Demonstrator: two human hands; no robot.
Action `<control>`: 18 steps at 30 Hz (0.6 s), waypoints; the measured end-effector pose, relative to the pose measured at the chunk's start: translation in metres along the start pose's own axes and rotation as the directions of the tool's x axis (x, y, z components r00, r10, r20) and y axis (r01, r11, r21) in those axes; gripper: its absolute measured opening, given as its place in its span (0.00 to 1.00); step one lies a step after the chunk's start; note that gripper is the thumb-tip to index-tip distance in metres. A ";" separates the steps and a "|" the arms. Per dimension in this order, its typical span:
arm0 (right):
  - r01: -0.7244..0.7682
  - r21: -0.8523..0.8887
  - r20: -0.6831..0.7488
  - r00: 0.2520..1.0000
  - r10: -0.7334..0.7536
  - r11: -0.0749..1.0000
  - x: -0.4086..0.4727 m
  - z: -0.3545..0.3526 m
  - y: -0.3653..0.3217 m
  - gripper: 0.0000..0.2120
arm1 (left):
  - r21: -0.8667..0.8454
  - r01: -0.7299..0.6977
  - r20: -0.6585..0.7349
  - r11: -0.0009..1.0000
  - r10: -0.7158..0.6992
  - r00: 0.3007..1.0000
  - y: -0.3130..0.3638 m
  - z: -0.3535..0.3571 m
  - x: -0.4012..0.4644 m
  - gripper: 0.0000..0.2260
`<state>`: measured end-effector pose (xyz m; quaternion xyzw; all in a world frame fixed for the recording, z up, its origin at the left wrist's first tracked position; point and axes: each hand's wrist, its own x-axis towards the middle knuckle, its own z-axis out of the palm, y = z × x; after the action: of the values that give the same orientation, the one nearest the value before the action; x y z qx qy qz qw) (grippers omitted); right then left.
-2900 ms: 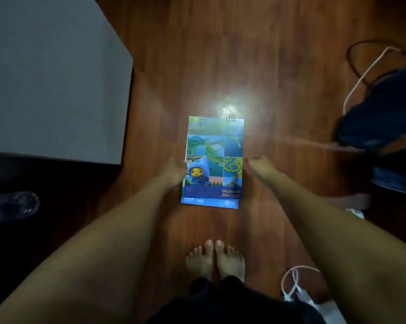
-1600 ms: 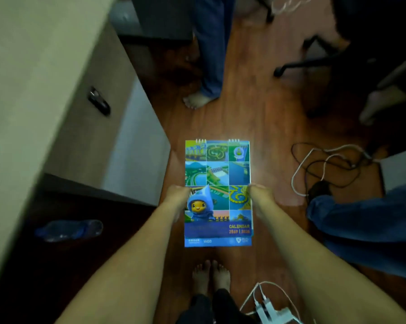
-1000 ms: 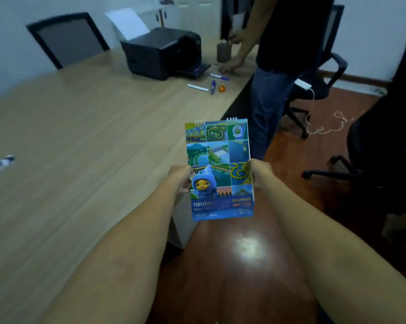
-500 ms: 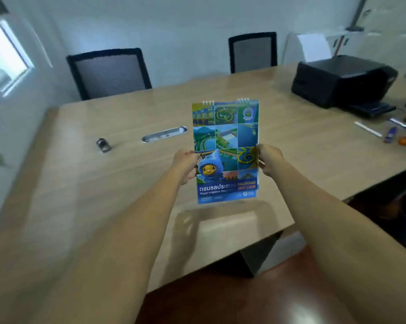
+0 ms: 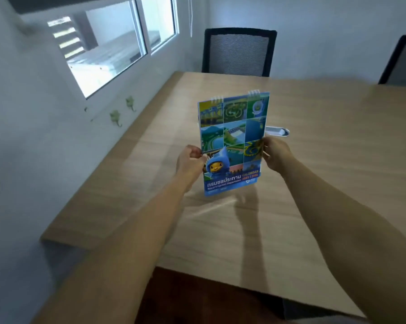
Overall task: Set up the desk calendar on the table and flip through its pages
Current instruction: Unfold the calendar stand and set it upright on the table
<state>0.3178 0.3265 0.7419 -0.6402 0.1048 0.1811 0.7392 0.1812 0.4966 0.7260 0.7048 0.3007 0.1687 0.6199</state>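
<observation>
Left hand (image 5: 189, 161) at nine o'clock, fingers pinched on the glossy rectangular desk calendar (image 5: 233, 141), held upright above the pale woodgrain surface (image 5: 326, 183), wire spiral at twelve o'clock, right hand (image 5: 275, 155) at three o'clock, fingers clamping its edge

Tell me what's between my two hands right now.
The desk calendar, cover facing you, pinched at its side edges by the left hand and right hand in the head view.
</observation>
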 end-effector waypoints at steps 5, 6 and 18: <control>-0.035 -0.032 0.079 0.996 0.038 0.999 0.016 0.016 0.009 0.11 | 0.206 -0.127 -0.064 0.970 0.142 0.988 -0.018 -0.009 -0.009 0.07; -0.037 -0.036 0.091 0.995 0.040 0.999 0.018 0.019 0.010 0.11 | 0.241 -0.154 -0.062 0.958 0.173 0.983 -0.019 -0.011 -0.011 0.07; -0.030 0.062 0.135 0.991 0.021 0.998 0.026 0.021 0.019 0.12 | 0.413 -0.372 0.439 0.831 0.177 0.881 0.015 -0.048 -0.005 0.10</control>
<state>0.3328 0.3530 0.7179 -0.6014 0.0684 0.2298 0.7621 0.1508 0.5295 0.7494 0.8927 0.0999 0.0359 0.4379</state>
